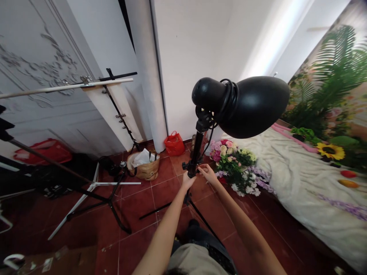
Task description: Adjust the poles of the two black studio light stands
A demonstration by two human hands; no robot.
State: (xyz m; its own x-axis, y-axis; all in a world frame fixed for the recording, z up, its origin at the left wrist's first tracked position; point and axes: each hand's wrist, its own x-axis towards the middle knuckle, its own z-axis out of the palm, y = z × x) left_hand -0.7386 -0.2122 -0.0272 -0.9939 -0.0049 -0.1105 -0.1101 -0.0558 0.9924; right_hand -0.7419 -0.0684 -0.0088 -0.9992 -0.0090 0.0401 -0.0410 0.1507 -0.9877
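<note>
A black studio lamp (255, 107) with a large dome-shaped shade tops a black tripod stand (196, 152). Its cable is coiled around the neck of the lamp, and a length hangs beside the pole. My left hand (188, 180) is wrapped round the pole just below a black clamp knob (185, 166). On the right side of the pole, my right hand (207, 172) has its fingers pinched together close to the same collar; what they grip is too small to make out. The stand's legs spread over the red tiles below.
Artificial flowers (229, 156) and a bed-like surface with a cream blanket (286, 164) lie to the right. A red bag (174, 144) and a tan bag (147, 168) stand near the wall. Other tripods (110, 200) and a white crossbar (71, 87) fill the left.
</note>
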